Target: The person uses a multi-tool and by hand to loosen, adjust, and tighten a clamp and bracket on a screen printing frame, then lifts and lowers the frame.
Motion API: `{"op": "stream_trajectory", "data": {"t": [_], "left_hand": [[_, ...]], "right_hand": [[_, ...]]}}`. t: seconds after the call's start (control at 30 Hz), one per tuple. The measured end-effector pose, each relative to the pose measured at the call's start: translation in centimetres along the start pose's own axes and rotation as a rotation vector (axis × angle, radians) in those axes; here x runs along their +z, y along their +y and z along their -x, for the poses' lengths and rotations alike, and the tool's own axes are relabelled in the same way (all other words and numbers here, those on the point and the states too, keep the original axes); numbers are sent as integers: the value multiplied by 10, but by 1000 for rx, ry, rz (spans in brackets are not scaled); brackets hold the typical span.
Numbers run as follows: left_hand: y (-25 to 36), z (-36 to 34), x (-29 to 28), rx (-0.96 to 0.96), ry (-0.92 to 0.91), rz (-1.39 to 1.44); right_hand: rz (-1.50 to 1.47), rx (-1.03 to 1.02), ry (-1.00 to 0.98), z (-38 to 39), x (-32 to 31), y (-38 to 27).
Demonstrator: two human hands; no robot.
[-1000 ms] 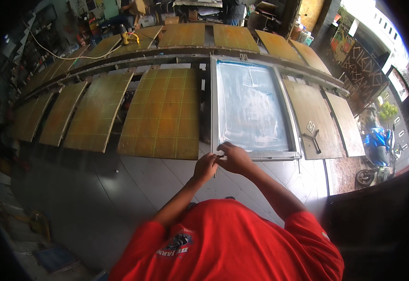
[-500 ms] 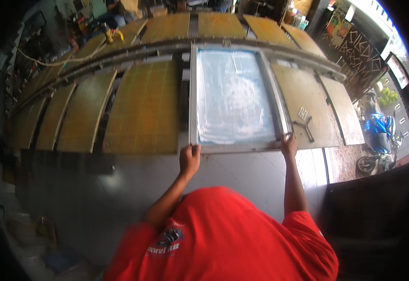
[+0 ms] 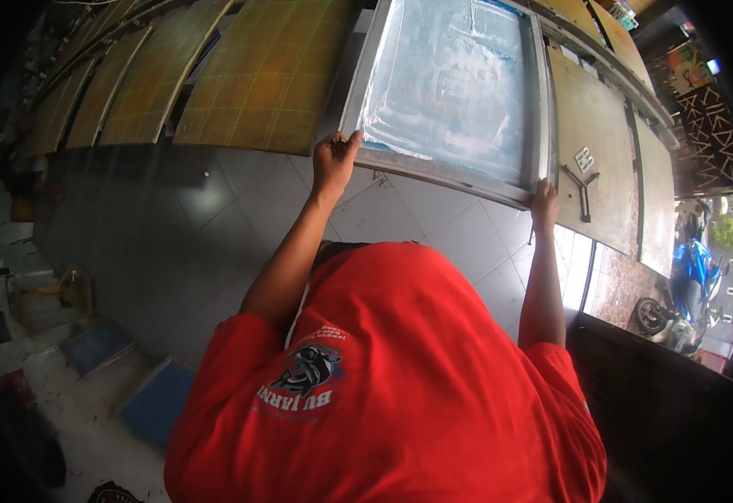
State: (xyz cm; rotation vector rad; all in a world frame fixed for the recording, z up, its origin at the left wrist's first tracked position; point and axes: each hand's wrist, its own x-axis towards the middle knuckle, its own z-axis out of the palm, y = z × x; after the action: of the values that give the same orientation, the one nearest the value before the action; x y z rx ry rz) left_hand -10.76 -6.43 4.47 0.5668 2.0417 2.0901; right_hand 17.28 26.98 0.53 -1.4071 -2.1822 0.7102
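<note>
A silk-screen printing frame point(image 3: 450, 180) with a grey metal border lies in front of me, among the boards. Its pale blue mesh point(image 3: 450, 92) carries streaks of white, thickest along the upper part and the left side. My left hand point(image 3: 333, 165) is closed on the near left corner, thumb on top of the border. At the near right corner my right hand point(image 3: 544, 207) grips the border, its fingers partly hidden. Just right of the frame, a dark Y-shaped metal piece point(image 3: 584, 194) and a small pale slotted plate point(image 3: 583, 158) rest on a board.
Yellow-brown boards point(image 3: 253, 80) stand in a row to the left, with paler boards point(image 3: 593, 126) to the right. A metal rail point(image 3: 610, 59) runs behind them. Blue panels point(image 3: 161, 402) lie at the lower left. A blue motorbike point(image 3: 692, 277) stands at the far right.
My view has dipped and turned, so frame, boards and hands appear higher and the frame slants down to the right. Both hands keep their hold on its near corners.
</note>
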Motion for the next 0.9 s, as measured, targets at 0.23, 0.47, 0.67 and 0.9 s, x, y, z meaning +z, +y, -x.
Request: {"op": "stream_trajectory", "data": {"t": [0.23,0.47,0.67,0.9], "left_hand": [[3,2,19,-51,323,-108],[-4,-5,20,-214,332,-91],[-6,-20,-76,-238,362,577],[23,8,-49,-277,282,-88]], "right_hand": [[-22,56,-47,3,-3,-8],[-109,123,-25,1,0,3],[-53,103,-20,-2,-8,0],[-162,226,-48,-4,-12,8]]}}
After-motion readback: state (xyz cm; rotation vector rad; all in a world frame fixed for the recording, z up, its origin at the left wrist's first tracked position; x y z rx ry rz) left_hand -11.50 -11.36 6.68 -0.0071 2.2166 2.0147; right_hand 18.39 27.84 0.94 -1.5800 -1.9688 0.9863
